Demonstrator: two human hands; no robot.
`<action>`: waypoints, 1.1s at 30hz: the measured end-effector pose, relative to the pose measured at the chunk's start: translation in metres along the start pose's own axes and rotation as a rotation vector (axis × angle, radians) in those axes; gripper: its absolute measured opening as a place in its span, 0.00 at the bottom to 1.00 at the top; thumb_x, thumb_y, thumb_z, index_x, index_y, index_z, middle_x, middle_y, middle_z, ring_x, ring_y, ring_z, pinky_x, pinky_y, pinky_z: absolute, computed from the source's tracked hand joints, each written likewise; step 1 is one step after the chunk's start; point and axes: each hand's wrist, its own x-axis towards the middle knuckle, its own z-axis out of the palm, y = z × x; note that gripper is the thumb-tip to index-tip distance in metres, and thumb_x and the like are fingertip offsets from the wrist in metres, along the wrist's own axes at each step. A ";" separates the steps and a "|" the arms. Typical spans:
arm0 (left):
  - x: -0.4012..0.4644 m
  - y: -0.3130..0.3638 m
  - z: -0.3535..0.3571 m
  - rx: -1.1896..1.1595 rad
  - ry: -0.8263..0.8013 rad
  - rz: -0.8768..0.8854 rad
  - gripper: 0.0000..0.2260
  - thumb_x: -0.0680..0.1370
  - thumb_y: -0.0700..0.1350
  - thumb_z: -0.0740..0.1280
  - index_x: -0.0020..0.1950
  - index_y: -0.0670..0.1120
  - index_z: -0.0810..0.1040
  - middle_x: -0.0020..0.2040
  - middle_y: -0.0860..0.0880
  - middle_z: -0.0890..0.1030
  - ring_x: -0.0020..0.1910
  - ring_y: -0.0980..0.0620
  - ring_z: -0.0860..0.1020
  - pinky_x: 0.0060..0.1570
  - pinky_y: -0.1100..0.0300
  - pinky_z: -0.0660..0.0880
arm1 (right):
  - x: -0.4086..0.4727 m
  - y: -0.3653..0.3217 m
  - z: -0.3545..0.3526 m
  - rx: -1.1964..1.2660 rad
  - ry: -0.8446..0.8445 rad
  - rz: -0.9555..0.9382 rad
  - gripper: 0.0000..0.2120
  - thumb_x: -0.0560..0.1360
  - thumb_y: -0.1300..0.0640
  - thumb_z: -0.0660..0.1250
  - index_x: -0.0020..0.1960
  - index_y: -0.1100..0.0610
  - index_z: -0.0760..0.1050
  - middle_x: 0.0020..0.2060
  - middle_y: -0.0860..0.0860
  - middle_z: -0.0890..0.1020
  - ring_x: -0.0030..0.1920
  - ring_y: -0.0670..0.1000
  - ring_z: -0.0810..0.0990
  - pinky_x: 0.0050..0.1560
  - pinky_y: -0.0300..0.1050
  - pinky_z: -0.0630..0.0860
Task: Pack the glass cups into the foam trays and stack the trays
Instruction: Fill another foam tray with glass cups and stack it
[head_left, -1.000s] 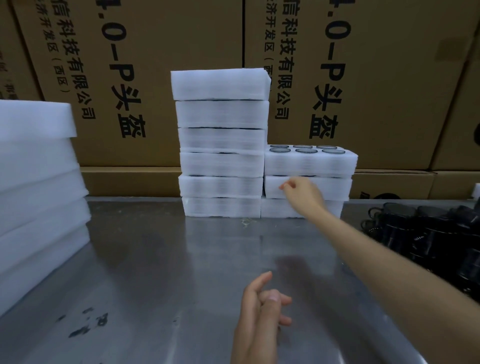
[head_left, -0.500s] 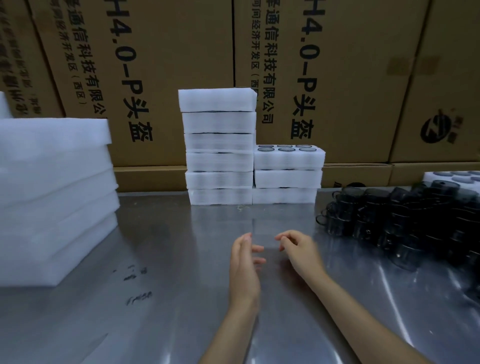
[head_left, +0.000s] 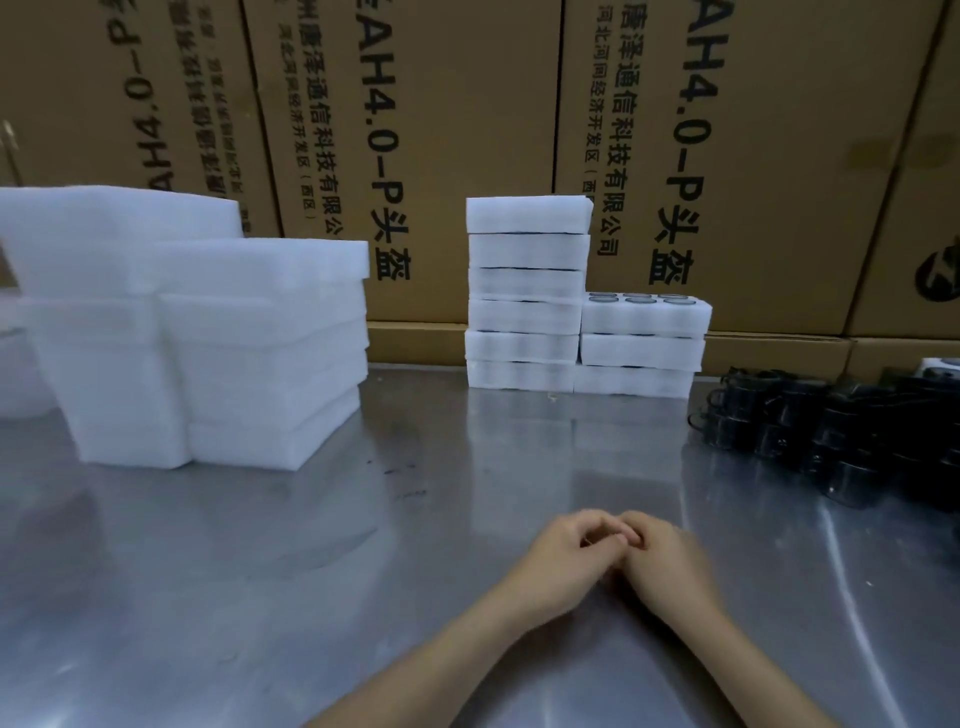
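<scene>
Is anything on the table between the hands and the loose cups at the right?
Nothing visible. Bare table lies between the right hand, touching the left hand, and the cups.
</scene>
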 end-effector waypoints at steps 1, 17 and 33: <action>0.000 0.000 -0.017 0.188 0.006 0.033 0.08 0.78 0.39 0.63 0.55 0.41 0.80 0.40 0.55 0.79 0.36 0.60 0.75 0.41 0.69 0.70 | -0.004 -0.003 0.002 -0.035 0.032 -0.027 0.05 0.73 0.56 0.63 0.43 0.47 0.76 0.44 0.47 0.83 0.50 0.53 0.78 0.46 0.45 0.72; 0.046 0.101 -0.334 1.470 0.674 -0.447 0.41 0.76 0.60 0.63 0.77 0.43 0.45 0.78 0.43 0.49 0.76 0.41 0.48 0.72 0.42 0.52 | -0.003 -0.007 0.005 0.016 0.033 -0.038 0.08 0.75 0.54 0.63 0.40 0.41 0.73 0.36 0.42 0.78 0.42 0.43 0.75 0.42 0.40 0.68; 0.022 0.092 -0.250 1.455 0.954 0.502 0.10 0.76 0.36 0.60 0.56 0.37 0.70 0.53 0.36 0.69 0.55 0.40 0.62 0.62 0.42 0.58 | 0.005 0.004 0.009 0.114 0.031 -0.031 0.09 0.74 0.57 0.65 0.39 0.43 0.76 0.34 0.43 0.79 0.39 0.44 0.77 0.41 0.41 0.70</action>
